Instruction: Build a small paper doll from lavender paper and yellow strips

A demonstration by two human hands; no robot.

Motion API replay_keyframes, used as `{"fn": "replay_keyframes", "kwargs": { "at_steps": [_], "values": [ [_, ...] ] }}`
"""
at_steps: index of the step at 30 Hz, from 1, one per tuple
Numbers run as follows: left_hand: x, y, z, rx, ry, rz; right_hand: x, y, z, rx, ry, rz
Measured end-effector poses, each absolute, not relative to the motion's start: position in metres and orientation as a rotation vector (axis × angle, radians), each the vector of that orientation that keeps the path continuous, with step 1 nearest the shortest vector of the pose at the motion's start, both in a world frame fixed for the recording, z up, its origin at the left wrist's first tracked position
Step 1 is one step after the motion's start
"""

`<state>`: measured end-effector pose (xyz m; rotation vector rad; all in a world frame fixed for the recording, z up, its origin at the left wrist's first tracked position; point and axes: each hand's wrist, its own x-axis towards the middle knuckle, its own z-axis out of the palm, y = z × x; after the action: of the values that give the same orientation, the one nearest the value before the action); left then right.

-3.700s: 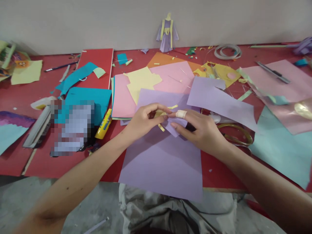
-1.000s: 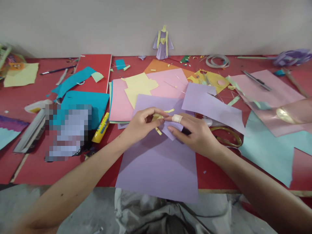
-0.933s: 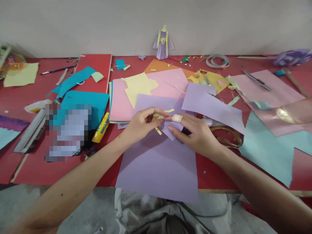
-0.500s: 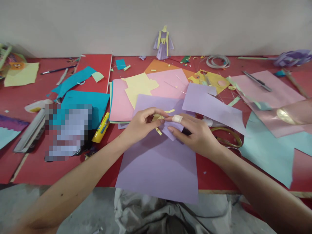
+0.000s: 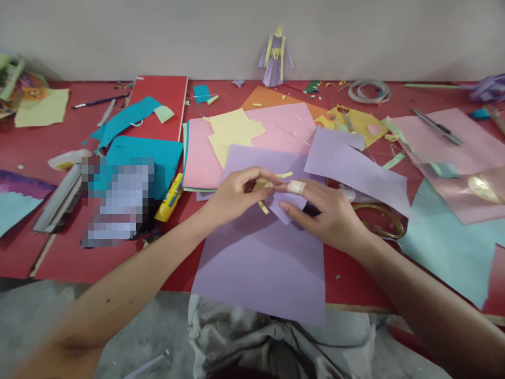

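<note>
My left hand (image 5: 232, 197) and my right hand (image 5: 327, 216) meet over a large lilac sheet (image 5: 260, 263) at the table's front edge. Together they pinch a small folded lilac paper piece (image 5: 286, 204) with thin yellow strips (image 5: 263, 206) on it. A bandage wraps my right index finger. A finished lilac and yellow paper figure (image 5: 276, 57) stands against the back wall.
Pink (image 5: 276, 129), yellow, teal (image 5: 138, 158), orange and mint sheets (image 5: 453, 247) cover the red table (image 5: 59, 252). A yellow glue stick (image 5: 170, 199) lies left of my hands. Scissors with gold handles (image 5: 381, 226) lie right of them. A craft knife (image 5: 436, 126) and a tape roll (image 5: 369, 90) sit far right.
The hands keep their grip on the small paper piece with only slight finger shifts. The view has shifted a little, so everything sits slightly further right in frame.
</note>
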<state>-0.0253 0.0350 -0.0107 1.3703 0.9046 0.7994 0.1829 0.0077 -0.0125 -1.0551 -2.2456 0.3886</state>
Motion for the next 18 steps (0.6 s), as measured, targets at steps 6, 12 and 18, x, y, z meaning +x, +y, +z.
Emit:
{"fn": "replay_keyframes", "kwargs": {
  "at_steps": [6, 12, 18],
  "values": [
    [-0.0261, 0.0357, -0.0116, 1.429, 0.879, 0.785, 0.1842, 0.0068, -0.0107, -1.024, -2.297, 0.376],
    [-0.0267, 0.0352, -0.0089, 1.461, 0.910, 0.786, 0.1823, 0.0081, -0.0119, -1.034, -2.289, 0.353],
    [-0.0266, 0.0342, -0.0066, 1.465, 0.939, 0.783, 0.1827, 0.0069, -0.0118, -1.092, -2.280, 0.394]
  ]
}}
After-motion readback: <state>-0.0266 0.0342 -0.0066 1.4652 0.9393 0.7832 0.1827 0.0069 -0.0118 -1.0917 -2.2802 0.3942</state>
